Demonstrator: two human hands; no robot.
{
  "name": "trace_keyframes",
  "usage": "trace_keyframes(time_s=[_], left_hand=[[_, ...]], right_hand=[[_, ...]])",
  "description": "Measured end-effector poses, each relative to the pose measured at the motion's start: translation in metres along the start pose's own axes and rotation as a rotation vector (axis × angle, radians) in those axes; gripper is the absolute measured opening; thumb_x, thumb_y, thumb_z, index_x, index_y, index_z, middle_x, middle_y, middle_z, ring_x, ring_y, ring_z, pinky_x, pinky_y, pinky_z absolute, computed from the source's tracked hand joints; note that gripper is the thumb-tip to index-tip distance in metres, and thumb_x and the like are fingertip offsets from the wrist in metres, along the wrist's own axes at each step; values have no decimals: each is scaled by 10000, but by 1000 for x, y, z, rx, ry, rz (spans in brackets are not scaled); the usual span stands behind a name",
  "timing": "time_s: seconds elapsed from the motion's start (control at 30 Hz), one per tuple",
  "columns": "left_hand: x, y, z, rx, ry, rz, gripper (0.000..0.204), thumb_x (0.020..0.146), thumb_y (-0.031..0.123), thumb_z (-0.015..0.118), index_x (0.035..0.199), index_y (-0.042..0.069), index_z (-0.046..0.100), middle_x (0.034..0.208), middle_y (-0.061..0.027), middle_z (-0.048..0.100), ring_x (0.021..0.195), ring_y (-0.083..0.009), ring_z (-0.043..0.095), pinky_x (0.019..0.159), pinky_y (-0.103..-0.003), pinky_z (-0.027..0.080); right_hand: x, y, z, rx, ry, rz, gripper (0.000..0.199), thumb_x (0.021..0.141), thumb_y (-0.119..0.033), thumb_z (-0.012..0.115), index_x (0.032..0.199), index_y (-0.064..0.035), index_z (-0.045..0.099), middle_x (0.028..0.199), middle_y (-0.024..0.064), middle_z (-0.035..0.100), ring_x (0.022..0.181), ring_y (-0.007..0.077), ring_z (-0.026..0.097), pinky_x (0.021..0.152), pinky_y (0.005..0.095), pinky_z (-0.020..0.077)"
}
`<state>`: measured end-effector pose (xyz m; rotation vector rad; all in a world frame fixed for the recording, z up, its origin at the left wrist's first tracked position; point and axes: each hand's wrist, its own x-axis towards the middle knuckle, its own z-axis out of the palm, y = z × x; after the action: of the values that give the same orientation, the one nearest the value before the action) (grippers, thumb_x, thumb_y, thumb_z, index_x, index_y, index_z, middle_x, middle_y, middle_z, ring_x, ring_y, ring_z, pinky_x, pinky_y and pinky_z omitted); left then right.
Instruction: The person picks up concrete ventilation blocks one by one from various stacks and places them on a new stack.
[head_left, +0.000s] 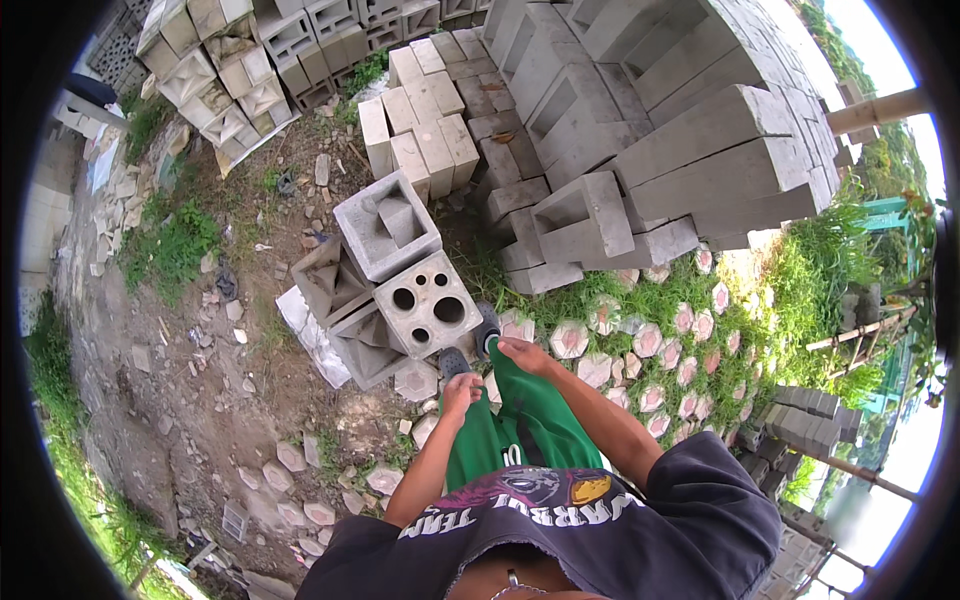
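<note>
My left hand [461, 396] hangs in front of my green trousers, its fingers loosely bent and no object visible in them. To its right, my right hand [523, 355] is also loose, over the right trouser leg, and I see nothing in it. Just beyond my feet stands a grey concrete block [428, 303] with round holes of different sizes. Touching its far side is a square concrete block [388, 225] with a recessed, angled inside. Two more concrete blocks with slanted faces, a far one [330, 280] and a nearer one [368, 345], adjoin them on the left. Neither hand touches a block.
Tall stacks of grey hollow blocks [580, 110] rise at the far right, beside pale solid blocks [420, 130]. Another decorative block pile [215, 75] stands far left. Hexagonal pavers [570, 339] lie in grass on the right; a white sheet [310, 335] lies under the left blocks.
</note>
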<state>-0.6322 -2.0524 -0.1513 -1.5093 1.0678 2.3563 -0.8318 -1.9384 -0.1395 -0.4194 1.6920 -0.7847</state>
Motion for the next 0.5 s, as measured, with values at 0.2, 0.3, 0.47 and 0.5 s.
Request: trace_keyframes(time_s=[0.2, 0.3, 0.47, 0.5], left_hand=[[-16, 63, -64, 260, -8, 172, 181, 853, 194, 662, 820, 21, 619, 666, -6, 567, 519, -68, 476, 475, -244, 404], [-32, 103, -65, 483, 3, 169, 183, 787, 155, 736, 788, 33, 600, 617, 10, 533, 488, -59, 447, 445, -234, 357], [-14, 113, -54, 772, -28, 259, 263, 690, 113, 807, 749, 50, 560, 601, 17, 517, 475, -74, 432, 433, -245, 342], [-9, 112, -44, 833, -69, 292, 272, 689, 120, 809, 755, 49, 555, 602, 15, 517, 474, -76, 430, 433, -248, 344]], right_hand=[[-91, -26, 34, -58, 339, -98, 663, 905, -531, 459, 1306, -5, 489, 1323, 202, 505, 1233, 340, 478, 1042, 381, 361], [-150, -29, 51, 6, 458, -50, 635, 903, -515, 474, 1282, -7, 512, 1291, 205, 532, 1192, 351, 510, 1019, 392, 386], [-218, 14, 68, 48, 625, 159, 641, 869, -539, 512, 1253, -27, 541, 1245, 207, 563, 1162, 359, 531, 993, 418, 412], [-227, 27, 70, 69, 695, 181, 648, 865, -544, 515, 1254, -26, 540, 1234, 213, 569, 1149, 363, 541, 989, 424, 416]])
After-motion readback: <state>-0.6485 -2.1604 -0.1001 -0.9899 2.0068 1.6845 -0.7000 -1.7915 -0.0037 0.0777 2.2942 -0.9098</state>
